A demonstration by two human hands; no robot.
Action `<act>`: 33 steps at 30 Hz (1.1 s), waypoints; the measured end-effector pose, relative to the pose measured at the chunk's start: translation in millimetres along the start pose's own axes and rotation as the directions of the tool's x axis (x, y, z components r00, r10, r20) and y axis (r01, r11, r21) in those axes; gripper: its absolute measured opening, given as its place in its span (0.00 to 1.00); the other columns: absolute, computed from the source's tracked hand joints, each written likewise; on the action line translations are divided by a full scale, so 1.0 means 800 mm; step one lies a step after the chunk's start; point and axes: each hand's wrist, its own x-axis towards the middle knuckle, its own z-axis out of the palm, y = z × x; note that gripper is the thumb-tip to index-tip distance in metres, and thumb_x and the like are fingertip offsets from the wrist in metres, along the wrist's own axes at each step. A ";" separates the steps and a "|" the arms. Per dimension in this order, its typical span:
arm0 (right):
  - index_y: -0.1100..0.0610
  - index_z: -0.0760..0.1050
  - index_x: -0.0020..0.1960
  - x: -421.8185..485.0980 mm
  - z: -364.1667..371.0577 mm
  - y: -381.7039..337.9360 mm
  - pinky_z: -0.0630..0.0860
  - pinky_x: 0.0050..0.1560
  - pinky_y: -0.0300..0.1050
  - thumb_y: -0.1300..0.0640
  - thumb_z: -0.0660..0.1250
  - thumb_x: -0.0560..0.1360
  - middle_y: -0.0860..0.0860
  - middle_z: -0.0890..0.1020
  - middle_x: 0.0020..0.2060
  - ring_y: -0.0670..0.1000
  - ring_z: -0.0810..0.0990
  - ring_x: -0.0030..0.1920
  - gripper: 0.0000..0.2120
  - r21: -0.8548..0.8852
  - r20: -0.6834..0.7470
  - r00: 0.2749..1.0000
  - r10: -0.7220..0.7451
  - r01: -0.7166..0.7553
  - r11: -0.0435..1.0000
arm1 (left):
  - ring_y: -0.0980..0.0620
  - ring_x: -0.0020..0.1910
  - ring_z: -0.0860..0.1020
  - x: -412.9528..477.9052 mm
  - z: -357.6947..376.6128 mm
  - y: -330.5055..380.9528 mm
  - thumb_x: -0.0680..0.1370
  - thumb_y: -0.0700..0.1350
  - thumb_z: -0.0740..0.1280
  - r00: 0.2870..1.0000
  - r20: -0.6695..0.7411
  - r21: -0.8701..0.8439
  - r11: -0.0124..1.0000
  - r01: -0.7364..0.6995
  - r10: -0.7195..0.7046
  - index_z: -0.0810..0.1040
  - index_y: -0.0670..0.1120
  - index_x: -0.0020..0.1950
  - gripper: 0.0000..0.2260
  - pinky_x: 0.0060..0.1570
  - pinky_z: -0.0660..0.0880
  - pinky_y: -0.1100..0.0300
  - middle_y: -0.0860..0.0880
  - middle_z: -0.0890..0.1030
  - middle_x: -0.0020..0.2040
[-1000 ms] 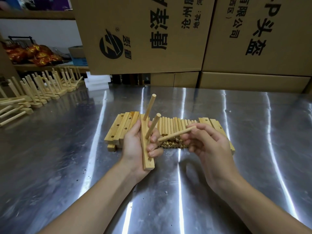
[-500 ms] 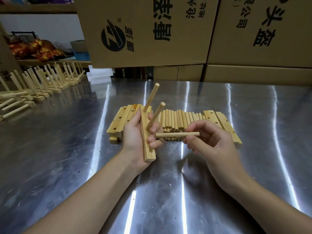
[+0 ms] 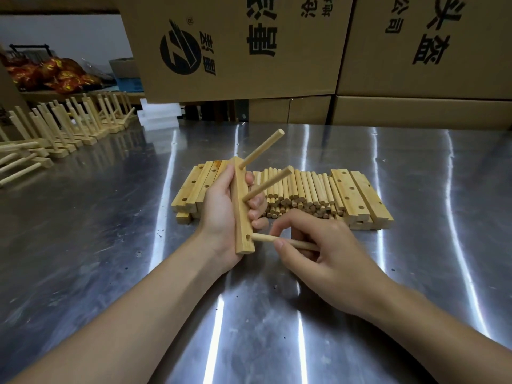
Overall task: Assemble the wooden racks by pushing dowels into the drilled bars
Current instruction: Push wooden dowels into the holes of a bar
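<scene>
My left hand [image 3: 221, 212] grips a drilled wooden bar [image 3: 242, 217], held upright above the steel table. Two dowels stick out of the bar to the upper right, the top dowel [image 3: 263, 148] and the middle dowel [image 3: 267, 184]. My right hand [image 3: 327, 250] pinches a third dowel [image 3: 264, 238] lying level, its left tip touching the bar at the lowest hole. Behind my hands lie a pile of loose dowels [image 3: 302, 192], a stack of drilled bars on the left [image 3: 194, 189] and another stack of drilled bars on the right [image 3: 357, 198].
Several finished racks [image 3: 61, 128] stand in rows at the far left of the steel table [image 3: 83, 245]. Large cardboard boxes [image 3: 304, 45] wall off the back edge. White blocks [image 3: 159, 115] sit beside them. Red and gold packets lie on a shelf at the upper left.
My right hand has lowered the dowel from beside the middle dowel down to the bar's lowest hole, and its tip now meets the bar. The left hand keeps its hold.
</scene>
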 end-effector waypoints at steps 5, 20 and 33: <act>0.42 0.74 0.52 -0.001 0.000 -0.003 0.66 0.33 0.34 0.45 0.66 0.82 0.38 0.84 0.40 0.44 0.77 0.33 0.03 -0.147 -0.002 0.997 -0.071 0.070 0.987 | 0.54 0.31 0.69 -0.002 0.004 -0.004 0.87 0.62 0.57 0.999 -0.035 0.062 0.998 0.012 -0.010 0.74 0.49 0.43 0.21 0.30 0.65 0.62 0.49 0.71 0.36; 0.48 0.84 0.54 0.001 -0.006 -0.019 0.77 0.34 0.49 0.42 0.64 0.83 0.42 0.84 0.39 0.45 0.80 0.36 0.14 -0.368 0.059 0.989 -0.137 0.149 0.918 | 0.49 0.35 0.77 -0.012 0.013 -0.007 0.87 0.61 0.56 0.998 -0.048 0.168 0.985 -0.034 0.043 0.75 0.48 0.44 0.22 0.36 0.77 0.55 0.47 0.79 0.40; 0.54 0.84 0.44 -0.001 -0.006 -0.024 0.70 0.35 0.50 0.45 0.65 0.85 0.49 0.75 0.28 0.52 0.74 0.32 0.18 -0.131 0.131 0.991 0.011 0.007 0.991 | 0.51 0.41 0.80 -0.025 0.020 -0.008 0.88 0.59 0.53 0.970 0.107 0.283 0.929 -0.241 0.219 0.73 0.46 0.51 0.20 0.38 0.80 0.55 0.46 0.81 0.43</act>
